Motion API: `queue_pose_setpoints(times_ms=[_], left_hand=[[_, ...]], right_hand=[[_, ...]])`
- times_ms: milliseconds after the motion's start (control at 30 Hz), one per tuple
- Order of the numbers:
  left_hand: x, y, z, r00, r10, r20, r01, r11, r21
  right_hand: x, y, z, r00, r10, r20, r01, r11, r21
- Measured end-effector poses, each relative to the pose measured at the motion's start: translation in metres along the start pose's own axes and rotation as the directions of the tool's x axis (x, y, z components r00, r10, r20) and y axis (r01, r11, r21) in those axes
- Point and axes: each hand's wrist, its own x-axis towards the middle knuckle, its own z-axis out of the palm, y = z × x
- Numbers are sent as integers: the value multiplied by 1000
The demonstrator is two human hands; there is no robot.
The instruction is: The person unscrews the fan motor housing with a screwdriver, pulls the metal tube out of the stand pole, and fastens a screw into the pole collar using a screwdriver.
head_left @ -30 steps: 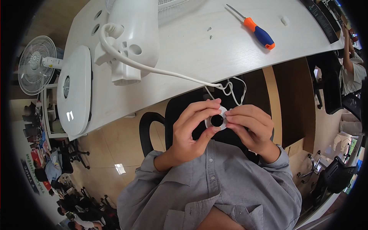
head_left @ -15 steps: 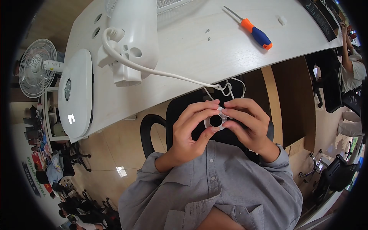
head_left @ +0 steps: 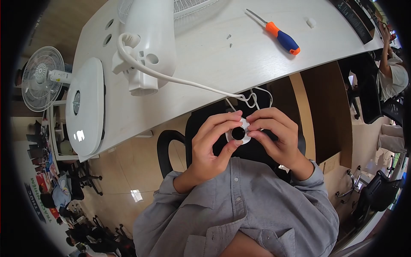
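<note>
My left hand [head_left: 212, 141] grips a small round white part with a black centre [head_left: 238, 133], thumb below and fingertips above, over my lap. From the other side my right hand [head_left: 276, 135] pinches at the part's edge. Something small and shiny shows by those right fingertips, too small to name. Past my hands, a white fan body [head_left: 152, 43] lies on the table, its white cord [head_left: 188, 82] running over the table edge and hanging in loops near my fingers.
On the white table [head_left: 205, 64] lie an orange and blue screwdriver [head_left: 282, 38], two small screws [head_left: 230, 40] and a small white piece [head_left: 311, 22]. A white fan base [head_left: 85, 111] is at the left edge. An open cardboard box [head_left: 323, 111] stands below, right. Another person [head_left: 391, 70] sits at far right.
Both hands and the white part have shifted very slightly left in view, as has the screwdriver, with a small tilt of the camera. The grip looks much the same.
</note>
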Motion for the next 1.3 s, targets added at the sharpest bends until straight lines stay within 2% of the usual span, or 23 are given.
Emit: queue_pose_setpoints(times_ms=[200, 400, 500, 600, 700, 800, 1100, 1300], left_hand=[[-1, -2, -2, 999, -1, 36, 1, 1000, -5], [-1, -1, -3, 999, -1, 40, 1, 1000, -1], [-1, -1, -2, 999, -9, 35, 10, 1000, -9], [-1, -1, -1, 1000, -6, 11, 6, 1000, -16], [0, 0, 1, 1000, -1, -25, 1, 1000, -3], [0, 0, 0, 1000, -9, -21, 9, 1000, 17], [-1, -1, -3, 999, -12, 42, 13, 1000, -9], [0, 2, -2, 999, -13, 32, 13, 1000, 12]], right_hand=[[-2, 0, 4, 999, -27, -22, 26, 999, -37], [4, -2, -5, 999, 27, 37, -30, 996, 82], [5, -5, -4, 995, 96, 7, -97, 989, 110], [5, -3, -8, 995, 80, 66, -86, 992, 96], [2, -2, -6, 988, 140, 72, -151, 970, 190], [1, -3, -4, 989, 136, 62, -146, 968, 204], [0, -4, -1, 998, 64, 18, -65, 995, 70], [-4, 0, 3, 999, 21, -32, -19, 998, 65]])
